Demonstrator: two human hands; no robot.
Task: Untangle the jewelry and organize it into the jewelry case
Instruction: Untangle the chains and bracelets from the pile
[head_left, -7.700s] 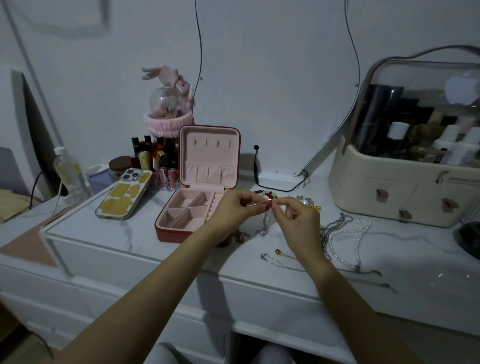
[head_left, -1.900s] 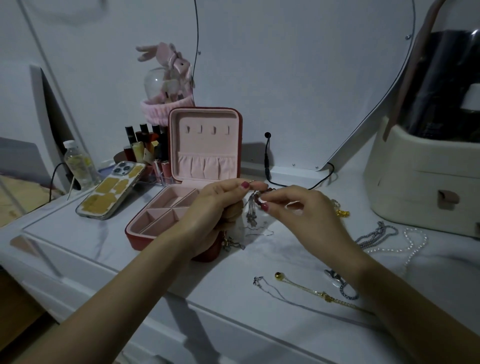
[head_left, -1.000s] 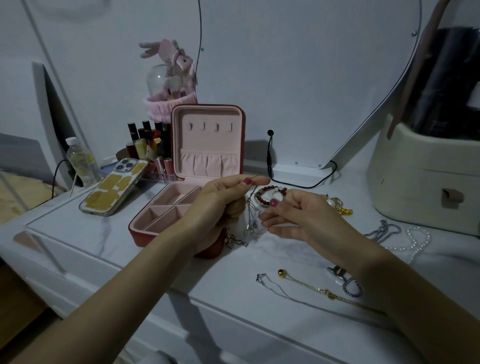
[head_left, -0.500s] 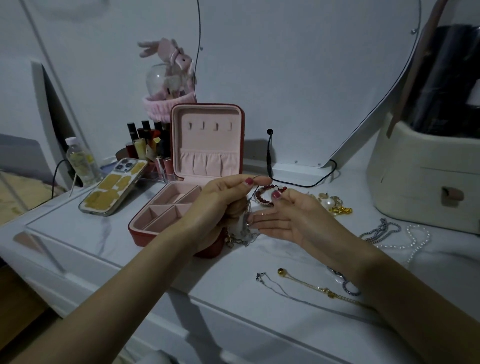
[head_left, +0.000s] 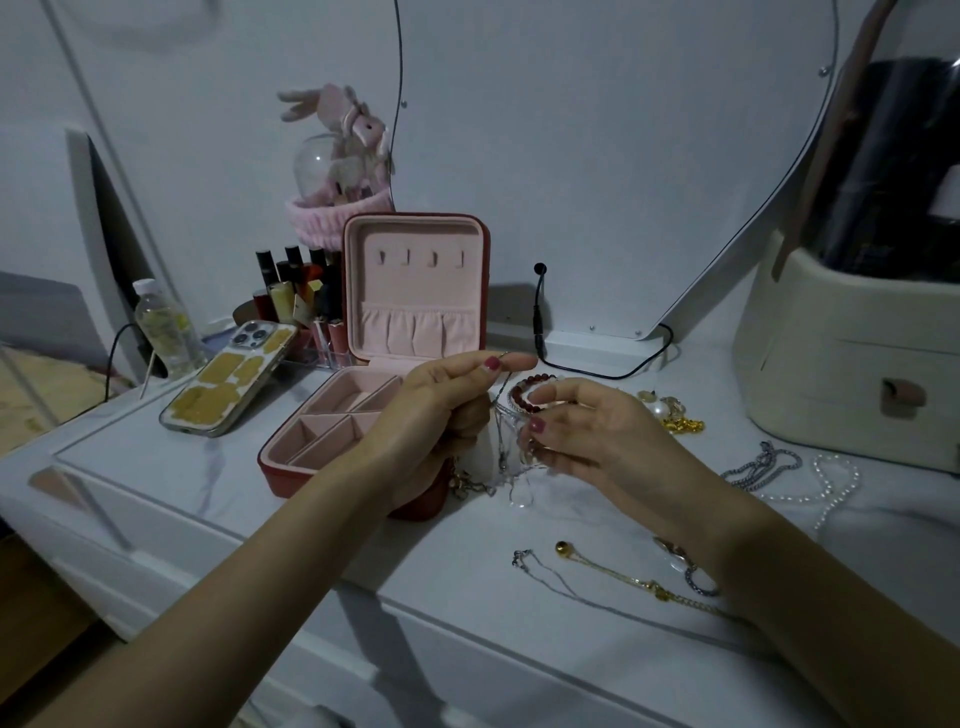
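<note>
A red jewelry case (head_left: 332, 452) with pink lining stands open on the white dresser, its lid upright. Just right of it, my left hand (head_left: 441, 410) pinches the top of a thin silver chain (head_left: 501, 441) that hangs down in a tangle. My right hand (head_left: 587, 431) pinches the same chain lower down. A red bead bracelet (head_left: 522, 397) lies behind my hands. A small gold piece (head_left: 470, 484) lies below my left hand. On the dresser lie a silver chain (head_left: 550, 574), a gold chain (head_left: 623, 574), a pearl strand (head_left: 831, 483) and a chunky silver chain (head_left: 763, 465).
A phone (head_left: 228, 379) leans at the left by lipsticks (head_left: 296, 291) and a small bottle (head_left: 161, 327). A cream cosmetics box (head_left: 841, 374) fills the right. A black cable (head_left: 597, 366) runs along the mirror base. Gold and pearl earrings (head_left: 670, 413) lie near the box.
My right hand has moved down the hanging chain and closed its fingers on it. My left hand still holds the chain's top in the same place.
</note>
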